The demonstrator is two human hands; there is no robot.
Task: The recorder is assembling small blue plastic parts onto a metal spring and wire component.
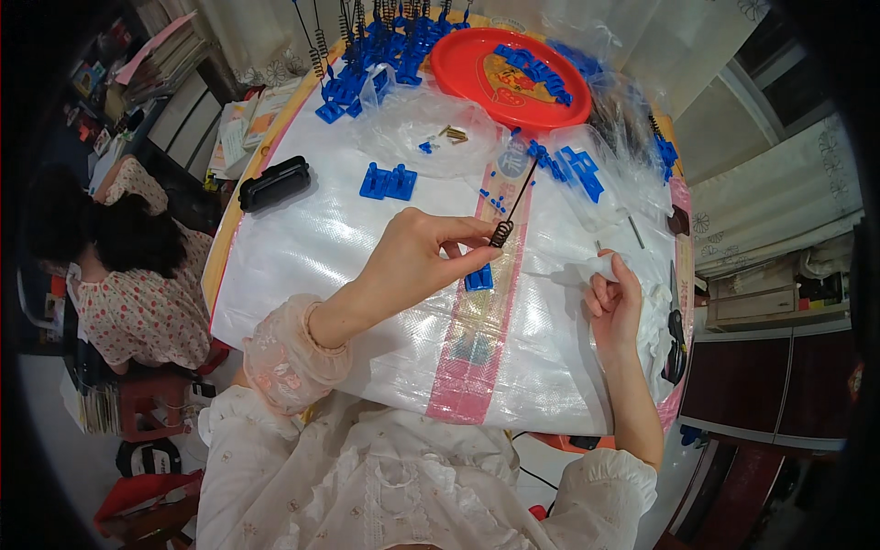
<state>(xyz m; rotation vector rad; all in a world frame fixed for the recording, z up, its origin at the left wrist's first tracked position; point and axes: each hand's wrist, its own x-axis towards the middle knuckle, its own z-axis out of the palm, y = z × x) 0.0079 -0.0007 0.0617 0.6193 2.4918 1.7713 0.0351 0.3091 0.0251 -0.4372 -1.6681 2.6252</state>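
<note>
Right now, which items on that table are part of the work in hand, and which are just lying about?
In hand:
- left hand pinching a dark coil spring with a straight wire leg
- small blue plastic part just under it
- right hand gripping something white

Lying about:
- red tray
- black case
- scissors
- brass pins

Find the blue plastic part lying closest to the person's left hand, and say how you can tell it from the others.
It is the small blue part lying alone on the pink stripe, just below the left hand and its spring. The other blue parts lie farther up, by the red tray.
</note>
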